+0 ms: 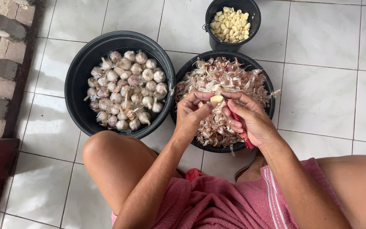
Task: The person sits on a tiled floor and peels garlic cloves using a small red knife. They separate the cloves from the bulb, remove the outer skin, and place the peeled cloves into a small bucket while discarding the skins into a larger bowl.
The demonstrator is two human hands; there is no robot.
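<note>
Two hands over black skin-filled basin (272,108); left hand (190,113) fingers pinch pale peeled garlic clove (217,99); right hand (250,121) curled round red-handled knife (239,125); paring step.

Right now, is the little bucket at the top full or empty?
Partly full: the small black bucket holds a heap of peeled garlic cloves, below its rim.

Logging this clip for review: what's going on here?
A seated person holds a garlic clove between the left hand and right hand, which also grips a red-handled knife, over a black tub of papery skins. Beside it sits a tub of whole garlic bulbs; beyond, a small bucket of peeled cloves.
</note>
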